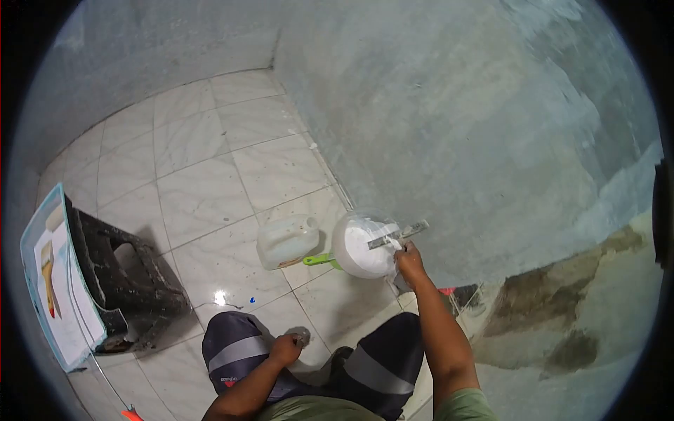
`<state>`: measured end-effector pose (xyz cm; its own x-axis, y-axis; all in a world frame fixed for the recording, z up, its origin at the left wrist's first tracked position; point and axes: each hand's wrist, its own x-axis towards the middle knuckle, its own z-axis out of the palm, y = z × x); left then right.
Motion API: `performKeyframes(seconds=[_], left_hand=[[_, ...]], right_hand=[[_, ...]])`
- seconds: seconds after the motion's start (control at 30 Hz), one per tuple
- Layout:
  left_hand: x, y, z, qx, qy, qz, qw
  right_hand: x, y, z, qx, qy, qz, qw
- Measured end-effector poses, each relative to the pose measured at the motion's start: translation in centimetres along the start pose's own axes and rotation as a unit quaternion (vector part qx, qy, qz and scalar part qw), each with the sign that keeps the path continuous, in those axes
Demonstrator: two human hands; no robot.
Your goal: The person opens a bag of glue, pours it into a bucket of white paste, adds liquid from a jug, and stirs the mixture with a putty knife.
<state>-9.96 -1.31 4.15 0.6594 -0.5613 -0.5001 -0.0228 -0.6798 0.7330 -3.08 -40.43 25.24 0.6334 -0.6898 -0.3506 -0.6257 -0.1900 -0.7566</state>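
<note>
Left hand (286,349): fingers curled, at 11 o'clock just above the left thigh; unable to tell whether gripping anything, with a greyish shape at the fingertips too unclear to name.
Trousers (379,359): dark, with pale grey bands, knees bent at 11 and 1 o'clock.
Right hand (407,258): closed around the handle of the trowel, at 1 o'clock, arm stretched forward.
Trowel (398,236): blade smeared, slanting across the right side of the bucket, one end beyond the rim toward the wall.
Bucket (351,265): on the floor between 12 and 1 o'clock, holding white paste (359,238).
Green handle (317,259): pointing to 9 o'clock from the bucket, other end partly hidden.
Jug (284,242): translucent, at 12 o'clock, just left of the bucket.
Stool (140,281): black, marked with splashes, at 10 o'clock.
Tray (34,284): blue-rimmed, beside and partly over the stool's far left side, bearing a paintbrush (48,274).
Floor (203,196): pale veined tiles, reaching to a corner at 12 o'clock.
Wall (435,126): grey, patchy, rising from 12 to 3 o'clock.
</note>
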Motion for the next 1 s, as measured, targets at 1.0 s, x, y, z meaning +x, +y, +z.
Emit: performKeyframes(seconds=[1.0], left_hand=[[3.3, 2.0, -4.0, -0.013, 0.113, 0.048, 0.992]], right_hand=[[6.4, 45.8, -27.3, -0.133, 0.336, 0.194, 0.912]])
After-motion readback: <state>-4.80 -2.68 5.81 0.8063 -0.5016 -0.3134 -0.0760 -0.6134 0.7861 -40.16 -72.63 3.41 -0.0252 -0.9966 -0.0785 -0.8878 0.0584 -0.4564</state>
